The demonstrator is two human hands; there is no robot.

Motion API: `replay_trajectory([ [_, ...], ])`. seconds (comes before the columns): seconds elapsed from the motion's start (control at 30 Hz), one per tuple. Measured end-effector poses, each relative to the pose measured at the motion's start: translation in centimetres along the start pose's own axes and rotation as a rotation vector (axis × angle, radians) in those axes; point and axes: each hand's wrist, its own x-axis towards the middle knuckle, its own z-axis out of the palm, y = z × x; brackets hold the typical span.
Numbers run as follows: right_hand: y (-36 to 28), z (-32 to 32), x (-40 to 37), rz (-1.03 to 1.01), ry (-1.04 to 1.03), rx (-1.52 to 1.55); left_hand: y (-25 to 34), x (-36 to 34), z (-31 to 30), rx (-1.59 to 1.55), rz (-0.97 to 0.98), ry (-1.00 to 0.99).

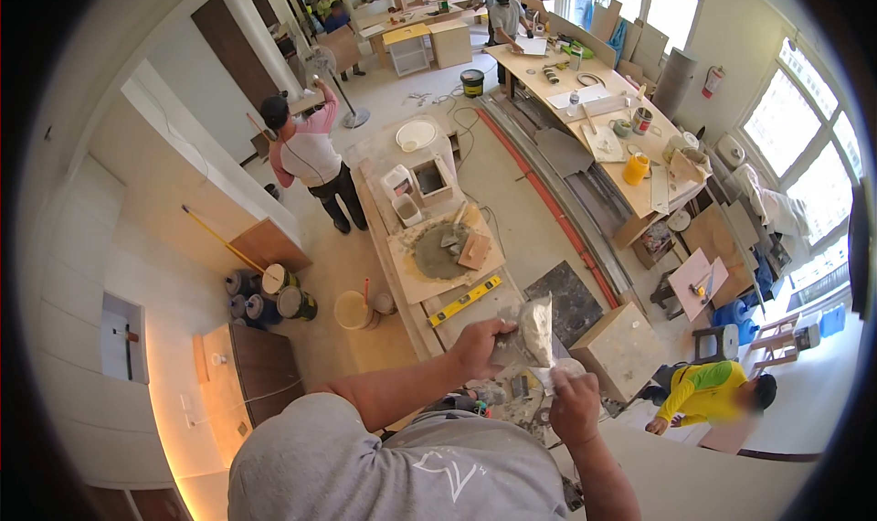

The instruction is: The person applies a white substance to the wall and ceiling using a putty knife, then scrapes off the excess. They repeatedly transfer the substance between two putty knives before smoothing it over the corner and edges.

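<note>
My left hand (481,347) is closed on a flat grey plate (513,345) that carries a mound of whitish paste (537,331). Close to its right, my right hand (575,406) is closed on a tool whose pale, paste-smeared end (559,372) meets the paste at the plate's lower edge. Just beyond my hands, a yellow spirit level (464,301) lies on the long worktable. Past the level is a board (408,281) bearing a patch of grey mortar (437,254), with a brown block (474,250) on it.
One person (311,155) stands beyond the worktable at the left. A person in yellow (722,395) is low at the right. A cardboard-coloured box (621,352) stands right of my hands, a bucket (354,311) left of the table. Red bars (548,206) lie on the floor.
</note>
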Motion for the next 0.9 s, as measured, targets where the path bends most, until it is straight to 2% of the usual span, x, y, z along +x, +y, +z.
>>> replay_trajectory([
  [0.03,0.9,1.4,-1.3,0.066,0.001,0.052,0.5,0.2,0.3,0.009,0.036,0.03],
  [0.1,2.6,5.3,-4.2,0.194,0.001,0.16,2.0,-0.9,2.2,0.25,0.279,-0.025],
  [0.13,1.9,4.9,-3.9,0.458,-0.011,0.183,2.6,-1.4,2.8,0.368,0.4,-0.052],
  [0.2,0.4,2.5,-1.7,0.691,0.156,0.66,3.8,-1.2,1.4,1.045,0.607,0.013],
  [0.23,-0.1,1.5,-0.8,0.809,0.249,0.9,3.6,-1.5,1.8,1.193,0.805,-0.016],
  [0.27,0.6,2.4,-0.9,0.925,0.378,1.518,3.5,-1.8,2.2,1.331,1.018,-0.014],
  [0.37,-0.9,0.5,1.3,0.92,0.456,1.91,2.2,-0.8,1.5,1.823,1.544,-0.054],
  [0.47,-1.8,0.2,2.6,0.918,0.541,1.948,-0.4,-2.0,4.3,1.248,1.238,-0.349],
  [0.57,-3.3,-1.4,3.5,0.901,0.665,2.028,-1.0,-1.8,4.4,1.571,1.418,-0.62],
  [0.6,-3.3,-1.3,3.4,0.888,0.67,1.952,-1.2,-2.0,4.4,1.647,1.417,-0.646],
  [0.8,-2.7,-1.2,2.0,0.796,0.671,1.537,-1.4,-3.0,5.3,1.483,1.475,-0.649],
  [0.9,-2.3,-1.8,1.9,0.77,0.664,1.478,-0.9,-2.8,5.8,1.493,1.457,-0.792],
])
